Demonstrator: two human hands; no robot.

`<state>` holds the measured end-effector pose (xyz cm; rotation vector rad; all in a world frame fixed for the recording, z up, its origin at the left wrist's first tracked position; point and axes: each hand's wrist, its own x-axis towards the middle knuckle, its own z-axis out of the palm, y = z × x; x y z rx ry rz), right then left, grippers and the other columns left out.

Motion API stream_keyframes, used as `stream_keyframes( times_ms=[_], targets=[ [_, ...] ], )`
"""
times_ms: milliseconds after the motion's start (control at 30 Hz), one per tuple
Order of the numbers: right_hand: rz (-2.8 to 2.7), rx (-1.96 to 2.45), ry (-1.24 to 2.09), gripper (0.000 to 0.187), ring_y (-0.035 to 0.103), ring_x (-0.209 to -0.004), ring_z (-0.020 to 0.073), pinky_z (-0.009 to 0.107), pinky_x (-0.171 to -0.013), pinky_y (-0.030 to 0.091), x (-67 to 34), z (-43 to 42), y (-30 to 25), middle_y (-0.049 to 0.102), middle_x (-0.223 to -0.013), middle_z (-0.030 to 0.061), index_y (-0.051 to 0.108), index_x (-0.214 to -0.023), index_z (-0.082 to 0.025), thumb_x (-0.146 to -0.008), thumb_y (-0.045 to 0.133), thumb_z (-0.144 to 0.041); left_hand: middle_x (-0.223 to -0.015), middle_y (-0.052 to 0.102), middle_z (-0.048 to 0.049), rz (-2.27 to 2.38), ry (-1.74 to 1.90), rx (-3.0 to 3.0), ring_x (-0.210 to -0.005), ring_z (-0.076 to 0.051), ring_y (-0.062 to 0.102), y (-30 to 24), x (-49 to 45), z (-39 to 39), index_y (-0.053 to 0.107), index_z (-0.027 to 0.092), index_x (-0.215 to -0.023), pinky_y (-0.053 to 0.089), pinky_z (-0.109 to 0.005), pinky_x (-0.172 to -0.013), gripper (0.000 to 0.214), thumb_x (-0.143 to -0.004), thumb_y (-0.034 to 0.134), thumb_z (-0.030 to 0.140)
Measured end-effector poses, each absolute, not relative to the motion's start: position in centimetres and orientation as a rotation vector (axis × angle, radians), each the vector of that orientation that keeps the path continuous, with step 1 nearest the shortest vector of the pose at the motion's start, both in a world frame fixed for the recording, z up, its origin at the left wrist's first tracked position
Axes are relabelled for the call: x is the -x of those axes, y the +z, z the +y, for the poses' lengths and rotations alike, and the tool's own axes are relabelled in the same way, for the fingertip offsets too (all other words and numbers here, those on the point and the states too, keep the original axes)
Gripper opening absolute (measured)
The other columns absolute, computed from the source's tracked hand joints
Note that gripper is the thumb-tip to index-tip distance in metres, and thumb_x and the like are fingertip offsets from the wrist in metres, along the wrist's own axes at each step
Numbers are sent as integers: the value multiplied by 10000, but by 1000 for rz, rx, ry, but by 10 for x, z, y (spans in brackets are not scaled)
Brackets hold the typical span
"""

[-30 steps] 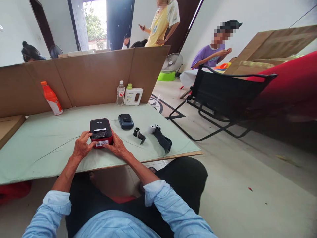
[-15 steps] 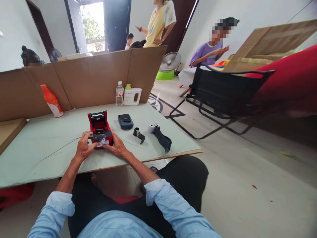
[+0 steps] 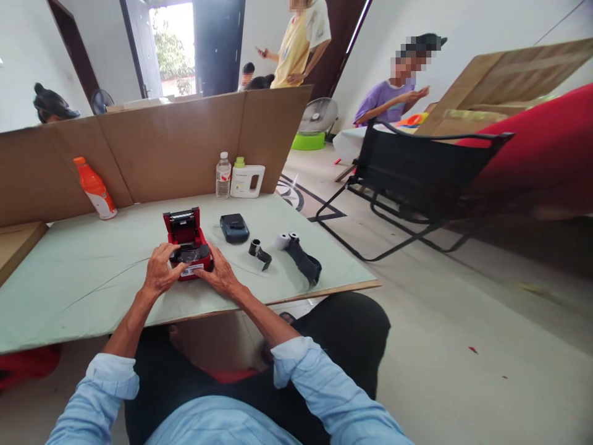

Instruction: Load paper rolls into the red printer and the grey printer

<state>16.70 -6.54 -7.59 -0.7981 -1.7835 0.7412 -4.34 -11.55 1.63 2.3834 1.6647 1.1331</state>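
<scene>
A small red and black label printer [image 3: 184, 225] stands on the table [image 3: 111, 309] with its lid raised and its black inside showing. My left hand [image 3: 162, 270] grips its left side, the fingers reaching over the edge of the open compartment and the thumb at the front. On the other side my right hand [image 3: 222, 273] is wrapped round the front right corner, thumb by the white label [image 3: 191, 269]. My fingers hide part of the compartment. Right of the printer lies a dark blue device [image 3: 234, 228], and near it a small black roll [image 3: 260, 253] with a loose strip.
Farther right are a white roll [image 3: 282, 241] and a black strip [image 3: 304, 262]. Along the cardboard screen [image 3: 176, 136] stand an orange bottle [image 3: 95, 187], a water bottle [image 3: 223, 176] and a white jug [image 3: 248, 179]. A black folding chair [image 3: 417, 167] is beyond the table; several people are around.
My left fingers have shifted slightly inward over the printer's open compartment. The right hand stays in place, and the printer's lid is still up.
</scene>
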Motion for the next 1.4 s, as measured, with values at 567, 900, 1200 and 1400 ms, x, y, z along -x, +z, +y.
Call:
stream_keyframes(
  times_ms=[567,900,1200,1400],
  targets=[
    [-1979,829,712,166,615,-742,199,342,-755,517,-165,-14,24,729,-810,11,778,-909,-217,-870,703,-360,-694,628,19,1365,1220,-1949,-656,-138,548,61,35,-54,664,168,-764,439,-260,-629,235,-857,642,382],
    [-1767,670,1093,321,500,-636,133,266,-612,396,-157,-4,43,576,-662,-35,643,-721,-194,-792,683,-505,-892,793,-64,1226,1090,-1750,-819,-229,729,40,50,-49,770,140,-954,579,-333,-771,314,-687,778,304],
    [-1702,615,1136,348,501,-622,124,263,-595,422,-159,-6,65,569,-662,-28,643,-736,-198,-788,730,-530,-864,805,-39,1198,995,-1831,-815,-242,742,37,48,-48,838,149,-994,581,-324,-762,290,-767,732,297],
    [-1686,620,1169,367,484,-612,111,248,-579,410,-163,-6,68,581,-665,-38,654,-773,-192,-734,770,-538,-953,827,-36,1226,1030,-1908,-934,-277,758,37,46,-47,848,165,-1024,600,-366,-876,295,-781,713,263]
  ],
)
